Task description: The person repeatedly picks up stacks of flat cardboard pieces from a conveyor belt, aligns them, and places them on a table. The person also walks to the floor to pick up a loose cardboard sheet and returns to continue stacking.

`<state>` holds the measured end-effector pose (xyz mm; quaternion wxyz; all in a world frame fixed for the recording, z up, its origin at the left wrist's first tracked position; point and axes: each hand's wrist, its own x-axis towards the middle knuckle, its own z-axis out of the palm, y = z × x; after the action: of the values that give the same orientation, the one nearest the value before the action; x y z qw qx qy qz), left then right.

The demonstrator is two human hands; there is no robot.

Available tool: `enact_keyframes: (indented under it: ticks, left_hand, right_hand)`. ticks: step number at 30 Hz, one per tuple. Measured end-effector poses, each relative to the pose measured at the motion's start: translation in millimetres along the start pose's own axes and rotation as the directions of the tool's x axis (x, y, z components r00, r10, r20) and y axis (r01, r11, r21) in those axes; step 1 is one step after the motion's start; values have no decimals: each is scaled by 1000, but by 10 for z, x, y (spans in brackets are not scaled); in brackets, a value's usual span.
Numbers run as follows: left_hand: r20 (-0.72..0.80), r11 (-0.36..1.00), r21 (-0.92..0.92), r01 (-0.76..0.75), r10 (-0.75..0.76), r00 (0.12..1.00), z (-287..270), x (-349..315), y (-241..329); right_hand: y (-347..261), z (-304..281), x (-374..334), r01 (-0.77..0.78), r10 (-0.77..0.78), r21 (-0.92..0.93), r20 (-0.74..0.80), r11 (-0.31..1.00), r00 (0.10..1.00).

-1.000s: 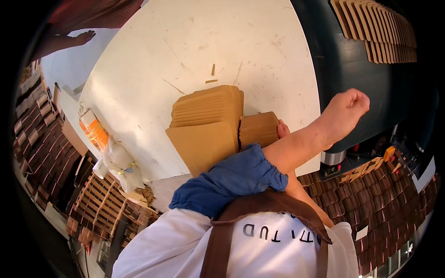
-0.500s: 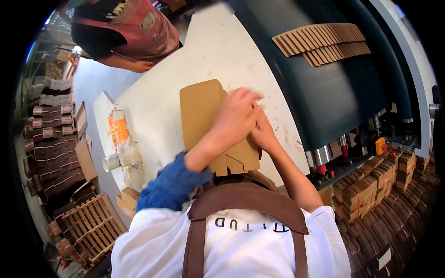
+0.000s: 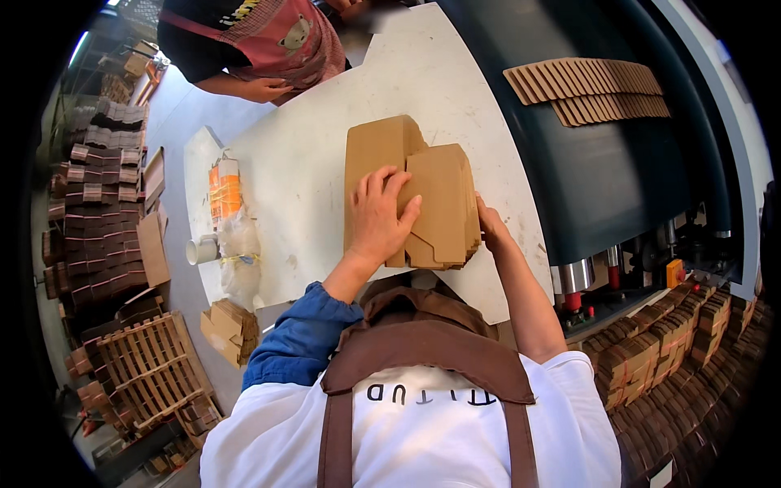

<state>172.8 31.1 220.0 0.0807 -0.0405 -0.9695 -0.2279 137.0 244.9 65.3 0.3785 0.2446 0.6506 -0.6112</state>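
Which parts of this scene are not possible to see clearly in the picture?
- Head view: the right hand is mostly behind the cardboard stack; its grip is hidden.
- The stack's front under the left hand is covered.
- The co-worker is cut off by the top edge.
- The paper cup is too small for detail.

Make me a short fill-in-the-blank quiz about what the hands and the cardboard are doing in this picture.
1. The left hand lies flat on top of a stack of brown ____ pieces.
2. The right hand touches the stack's ____ side.
3. The stack sits on a ____ table.
4. More flat pieces lie fanned on the dark ____ belt.

Missing words: cardboard; right; white; green
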Motion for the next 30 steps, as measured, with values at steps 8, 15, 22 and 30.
enact_keyframes:
  ticks: [8, 15, 22, 30]
  left_hand:
    - [-69, 974, -223, -35, 20, 997, -253, -101, -600]
    - [-43, 936, -323, 139, -161, 986, -320, -807, -2694]
    - [486, 270, -820, 504, -136, 863, -702, -905, -3146]
    - [582, 150, -766, 625, -252, 773, -740, -361, -3592]
  right_hand:
    - [-60, 319, -120, 63, -108, 249, 171, 966, 979]
    - [-675, 1521, -819, 386, -387, -132, 20, 913, 922]
    - [-493, 2285, -618, 349, -349, -194, 39, 917, 936]
    - [-1223, 2766, -129, 334, -346, -413, 49, 847, 937]
